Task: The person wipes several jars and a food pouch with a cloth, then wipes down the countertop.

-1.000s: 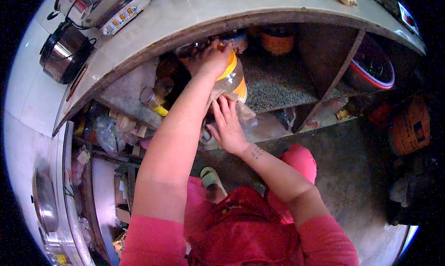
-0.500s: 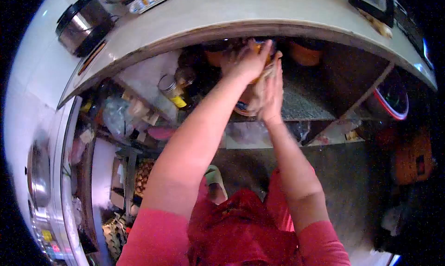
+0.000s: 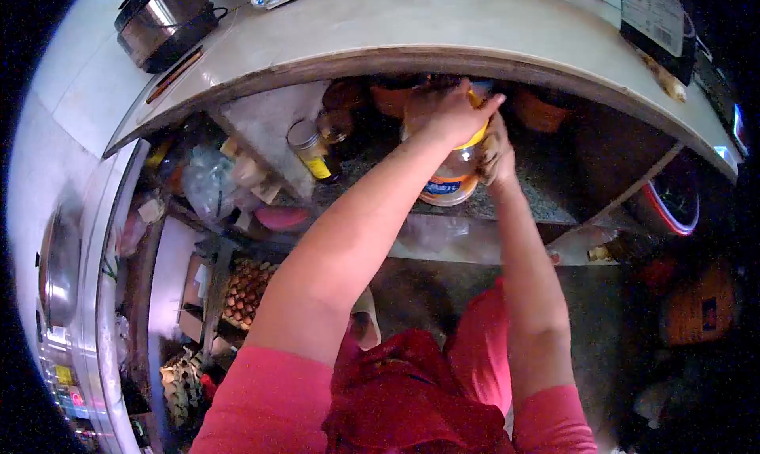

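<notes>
A clear plastic jar (image 3: 453, 169) with a yellow lid (image 3: 476, 136) and a blue-and-orange label stands on the cabinet shelf, under the counter edge. My left hand (image 3: 459, 115) is closed round the upper part of the jar near its lid, thumb pointing right; its other fingers are partly hidden. Against the jar's right side, my right hand (image 3: 504, 163) is closed on a tan, crumpled cloth (image 3: 492, 147), which is blurred. To the left on the shelf is a smaller jar (image 3: 310, 149) with a metal lid and yellow label.
Orange-brown pots (image 3: 540, 112) stand deeper in the cabinet. Overhead runs the pale counter (image 3: 380, 26), with a dark cooker (image 3: 168, 25) at its left. Eggs (image 3: 247, 292) sit low on the left. A red-rimmed bucket (image 3: 671, 208) is at right, above an orange box (image 3: 701, 307).
The jar's lid and label have come into clearer view. My right hand has shifted right and closed from a flat, extended pose; my left hand has moved slightly right and down.
</notes>
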